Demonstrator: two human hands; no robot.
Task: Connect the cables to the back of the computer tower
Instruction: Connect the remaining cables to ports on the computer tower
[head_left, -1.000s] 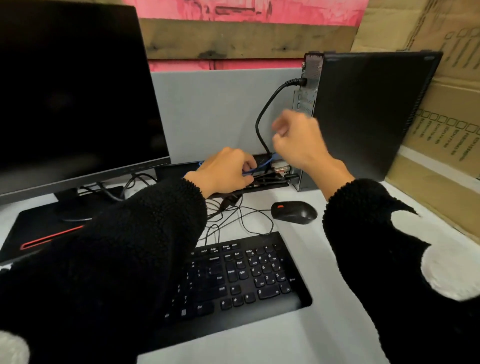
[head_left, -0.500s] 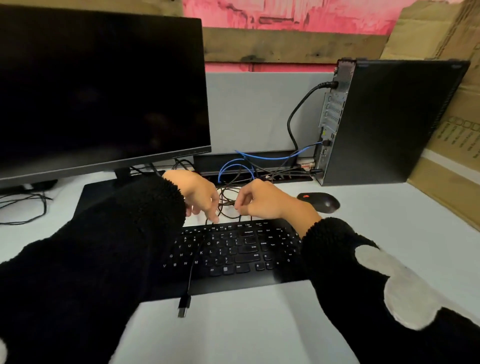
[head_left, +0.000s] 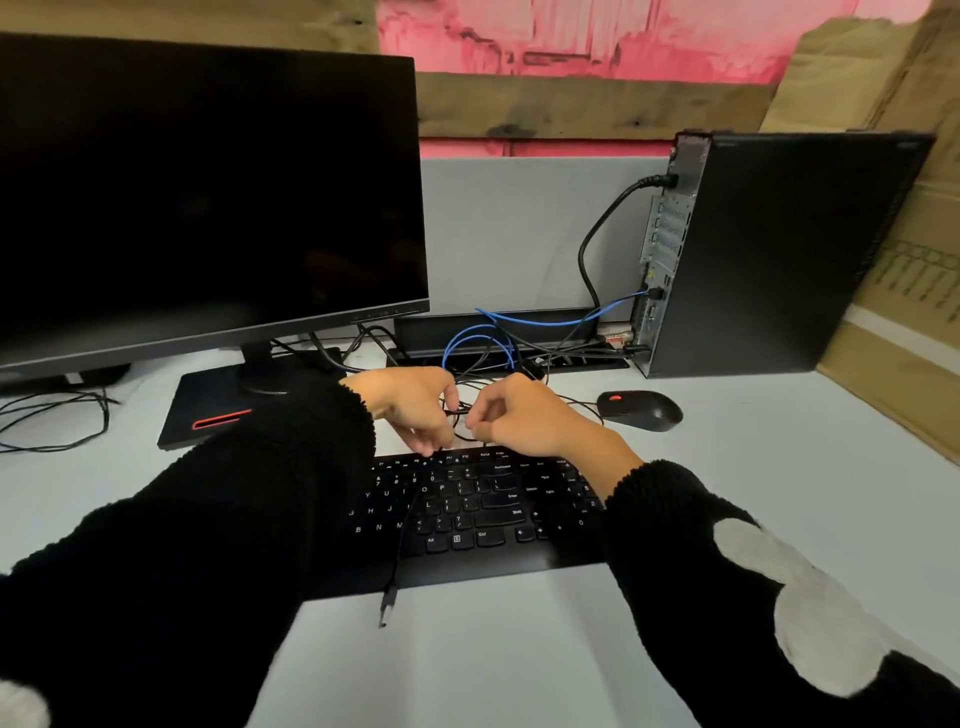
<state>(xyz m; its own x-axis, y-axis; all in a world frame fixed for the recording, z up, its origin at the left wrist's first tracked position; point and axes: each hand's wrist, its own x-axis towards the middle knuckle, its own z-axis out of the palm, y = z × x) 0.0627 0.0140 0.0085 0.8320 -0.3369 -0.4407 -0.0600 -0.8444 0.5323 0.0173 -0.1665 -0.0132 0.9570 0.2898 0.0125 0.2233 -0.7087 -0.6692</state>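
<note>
Left hand (head_left: 415, 402) and right hand (head_left: 519, 415) close together above the keyboard (head_left: 478, 512), fingers curled down, each grip pinched on the thin black cable (head_left: 402, 530). USB plug (head_left: 387, 608) on the surface (head_left: 519, 649) before the keyboard. Computer tower (head_left: 779, 254) upright far right, well apart from both hands.

upright black tower (head_left: 779, 249), thin black USB cable (head_left: 397, 551) across keyboard

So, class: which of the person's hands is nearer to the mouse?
Right. The right hand sits just left of the mouse; the left hand lies farther left, beyond the right hand.
</note>
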